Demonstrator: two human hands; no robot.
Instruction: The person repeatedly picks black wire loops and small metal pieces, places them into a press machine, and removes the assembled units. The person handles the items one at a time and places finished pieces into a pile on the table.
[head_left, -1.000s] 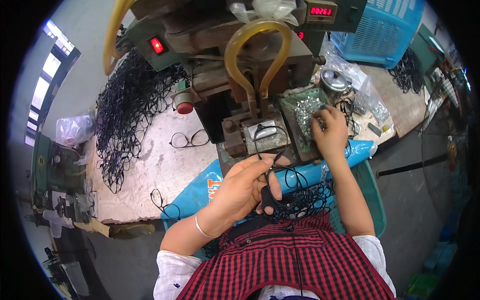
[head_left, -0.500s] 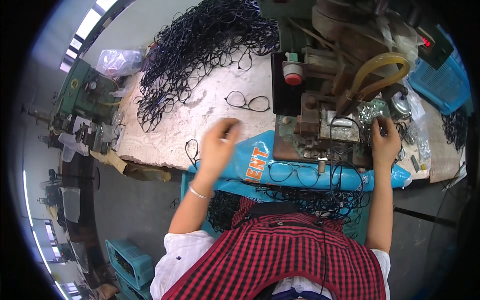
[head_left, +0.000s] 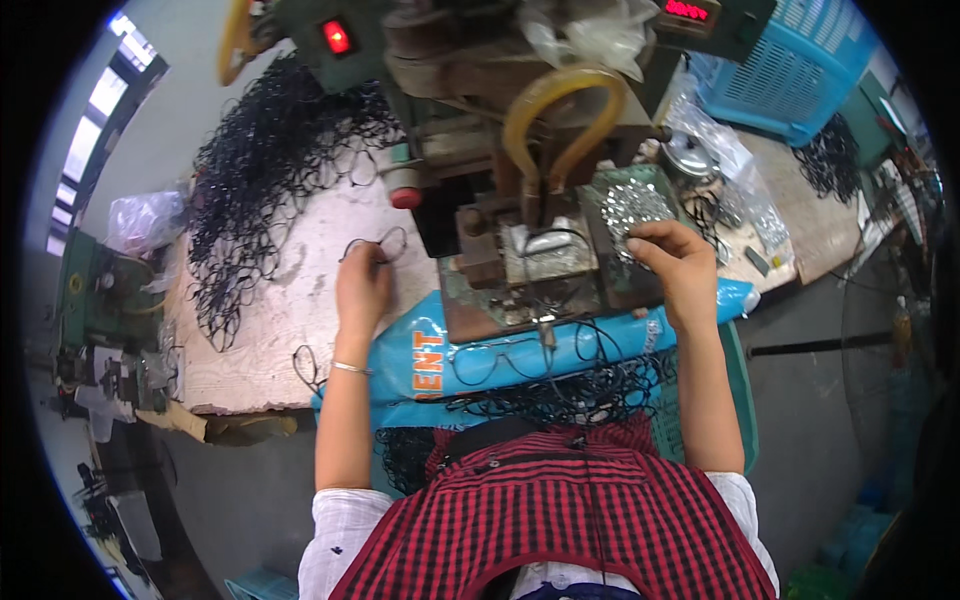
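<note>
On the pale tabletop, my left hand (head_left: 362, 288) has its fingers closed at the middle of a dark eyeglass frame (head_left: 396, 243), whose right rim sticks out beside them. My right hand (head_left: 684, 268) pinches thumb and forefinger together at the edge of a tray of small shiny metal pieces (head_left: 632, 203); whatever lies between the fingertips is too small to make out. Between my hands stands a green and brown bench press (head_left: 480, 250) with a metal block (head_left: 548, 243) under its head. Another eyeglass frame (head_left: 500, 365) rests on blue plastic sheeting (head_left: 400, 375) at the table's front.
A large heap of dark eyeglass frames (head_left: 265, 150) covers the back left. A red button (head_left: 405, 197) and a looped yellow hose (head_left: 565, 90) belong to the press. More frames (head_left: 560, 400) lie near my lap. A blue basket (head_left: 780, 75) stands at the back right.
My left hand has gone from above the blue sheeting to the eyeglass frame and closed on it. My right hand's thumb and forefinger stay at the metal pieces. The whole view has shifted.
</note>
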